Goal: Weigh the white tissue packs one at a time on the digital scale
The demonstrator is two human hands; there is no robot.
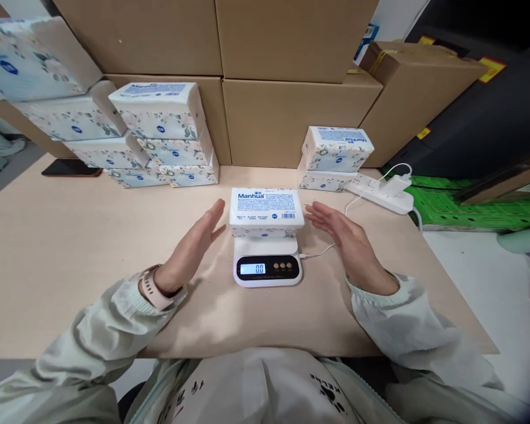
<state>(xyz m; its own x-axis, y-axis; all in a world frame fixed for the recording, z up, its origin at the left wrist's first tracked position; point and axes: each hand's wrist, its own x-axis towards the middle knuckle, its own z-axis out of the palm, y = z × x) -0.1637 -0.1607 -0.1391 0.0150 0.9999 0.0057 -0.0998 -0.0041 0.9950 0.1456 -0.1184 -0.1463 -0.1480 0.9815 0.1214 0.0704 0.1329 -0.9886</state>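
Note:
A white tissue pack (267, 207) with blue "Manhua" print rests on a white digital kitchen scale (265, 246), whose lit display reads 0.0. To the left of the pack is my left hand (193, 247), open, fingers stretched forward, a small gap between fingertips and wrapper. On the opposite side my right hand (351, 244) is open too, palm facing the pack, its fingertips just off the wrapper. Neither hand holds anything. A white cable (320, 253) plugs into the scale's right side and passes behind my right hand.
Stacked tissue packs (168, 123) stand at the back left beside a dark phone (70, 168). Two more packs (338, 154) sit at the back right near a power strip (380, 194). Large cardboard boxes (291, 118) wall off the back of the table (70, 265).

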